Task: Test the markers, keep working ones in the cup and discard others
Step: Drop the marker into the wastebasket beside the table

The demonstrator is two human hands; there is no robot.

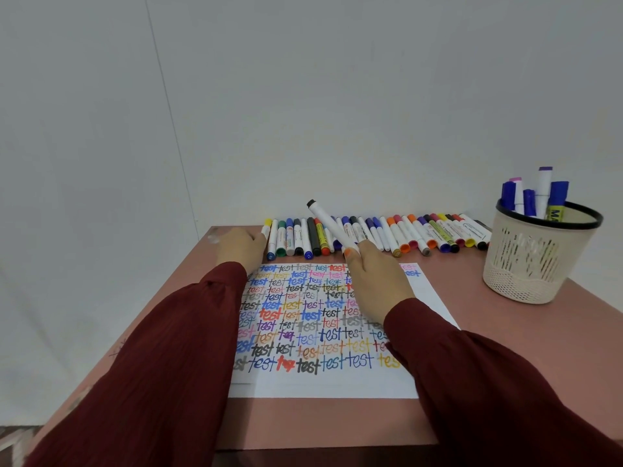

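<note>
A black-ended white marker [332, 227] is angling up in the right hand [374, 281]'s pinch over the marker row [404, 234], probably bound for the test paper [428, 298]. The left hand [241, 249] is touching a yellow-capped marker [268, 225], grip unclear. The mesh cup [526, 261] is standing well right.

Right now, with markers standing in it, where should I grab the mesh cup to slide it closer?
Wrap the grip round the mesh cup, high on its wall, coming from the paper side. The markers poke out the top, blocking a grab from above; the wall widens upward, so slipping seems unlikely.
</note>
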